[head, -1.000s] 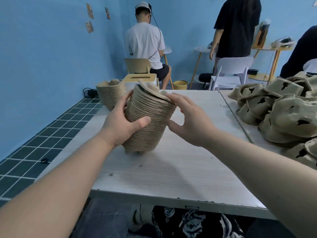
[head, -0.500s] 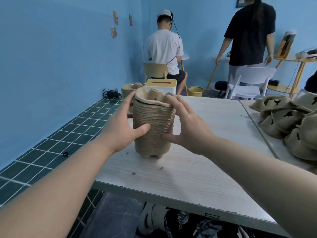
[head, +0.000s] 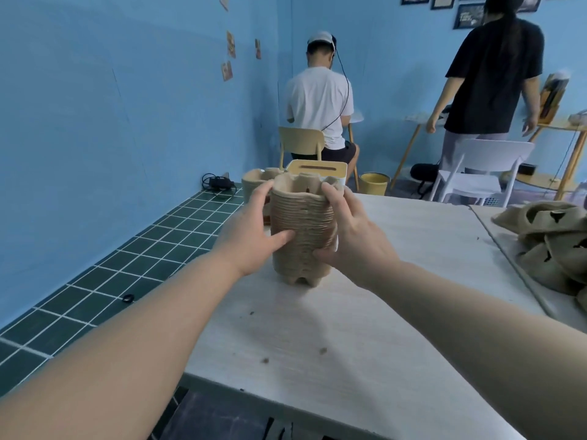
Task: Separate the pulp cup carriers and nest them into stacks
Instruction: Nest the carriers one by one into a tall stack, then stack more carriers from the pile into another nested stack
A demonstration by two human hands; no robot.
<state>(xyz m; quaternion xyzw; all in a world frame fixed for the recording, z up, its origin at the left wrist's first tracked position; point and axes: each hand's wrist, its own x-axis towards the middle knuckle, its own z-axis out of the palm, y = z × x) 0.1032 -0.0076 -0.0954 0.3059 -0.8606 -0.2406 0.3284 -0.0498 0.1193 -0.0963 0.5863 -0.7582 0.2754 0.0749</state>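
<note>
Standing upright on the pale desk [head: 365, 328] at the centre of the frame is a tall stack [head: 303, 236] of nested pulp carriers, its feet touching the desk top. The left hand [head: 251, 239] grips the stack's left side, fingers [head: 262, 193] curled over the rim and the thumb pressed across the ribbed front. The right hand [head: 355, 239] grips the right side, its fingers reaching up to the rim and its thumb against the lower front. Both forearms come in from the bottom corners of the frame.

Just behind the stack, partly hidden by the left hand, a second stack [head: 254, 182] stands on the desk. Beside that, right of it in the frame, is a white box [head: 317, 169] with a tan slotted lid. At the right edge of the frame a loose pile [head: 552, 246] of carriers lies on an adjoining desk surface. A few small crumbs [head: 323, 350] dot the desk below the held stack.

In the upper middle of the frame a person in a white shirt [head: 317, 100] sits on a tan chair, back turned. At upper right a person in a black shirt [head: 492, 74] stands behind a white chair [head: 486, 173]. A yellow bucket [head: 374, 183] sits on the floor between them. At left is a blue wall, with dark green tiles [head: 104, 281] below.
</note>
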